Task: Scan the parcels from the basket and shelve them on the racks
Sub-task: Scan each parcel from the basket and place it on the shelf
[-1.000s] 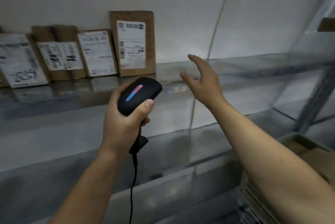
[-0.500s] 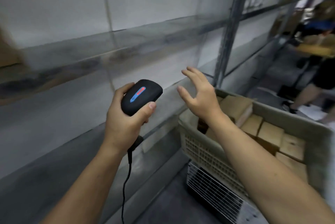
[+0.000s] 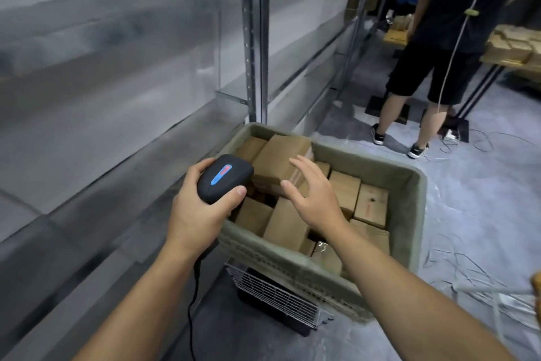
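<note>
Brown cardboard parcels (image 3: 345,188) fill a grey-green plastic basket (image 3: 369,162) that sits on a wire cart (image 3: 275,299) on the floor, just beside the lowest shelf (image 3: 102,132) of the metal racks (image 3: 257,38). The parcels are plain, matte rectangular boxes of mixed sizes, packed at odd angles, some flat and some on edge. The largest parcel (image 3: 278,158) lies tilted on top near the basket's far left corner, and a smaller one (image 3: 370,205) by the right wall shows a faint reddish mark and a dark spot on its upper face. The left hand (image 3: 193,217) grips a black barcode scanner (image 3: 224,179), its fingers and thumb curled round the body. A blue and red strip shows on the scanner's top, and its black cord (image 3: 191,316) hangs down below the wrist. The scanner is over the basket's left rim. The right hand (image 3: 314,194) reaches over the parcels with its fingers spread and relaxed, holding nothing. It is above the edge of the largest parcel, and I cannot tell whether it touches the cardboard. Farther down the aisle stands another person (image 3: 433,38) in dark shorts, and loose cables (image 3: 456,267) trail across the pale floor.
</note>
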Motion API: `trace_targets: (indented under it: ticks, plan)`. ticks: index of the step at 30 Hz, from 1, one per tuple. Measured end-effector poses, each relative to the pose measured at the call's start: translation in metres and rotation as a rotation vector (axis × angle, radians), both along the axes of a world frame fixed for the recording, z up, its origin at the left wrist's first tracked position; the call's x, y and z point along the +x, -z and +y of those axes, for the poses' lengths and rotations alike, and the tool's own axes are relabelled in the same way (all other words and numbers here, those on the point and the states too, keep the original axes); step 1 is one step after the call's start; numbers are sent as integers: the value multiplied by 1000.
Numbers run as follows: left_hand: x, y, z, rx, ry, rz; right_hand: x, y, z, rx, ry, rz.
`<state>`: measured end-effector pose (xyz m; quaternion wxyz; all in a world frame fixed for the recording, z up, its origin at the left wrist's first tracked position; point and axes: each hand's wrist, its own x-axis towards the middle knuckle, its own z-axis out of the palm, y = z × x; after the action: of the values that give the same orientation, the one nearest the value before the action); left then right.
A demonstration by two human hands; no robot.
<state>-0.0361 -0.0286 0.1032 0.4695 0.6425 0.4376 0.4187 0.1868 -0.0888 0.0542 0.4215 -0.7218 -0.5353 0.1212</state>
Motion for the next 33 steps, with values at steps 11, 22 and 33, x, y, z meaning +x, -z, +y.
trace_targets:
  ticks: [11, 22, 33]
  plan:
    - [50, 47, 29, -156, 64, 150, 38, 77, -3, -273, 115, 199]
    - [65, 101, 107, -282, 203, 193, 6, 145, 51, -610, 358, 324]
    - [72, 133, 166, -344, 316, 242, -14, 168, 107, -903, 658, 335]
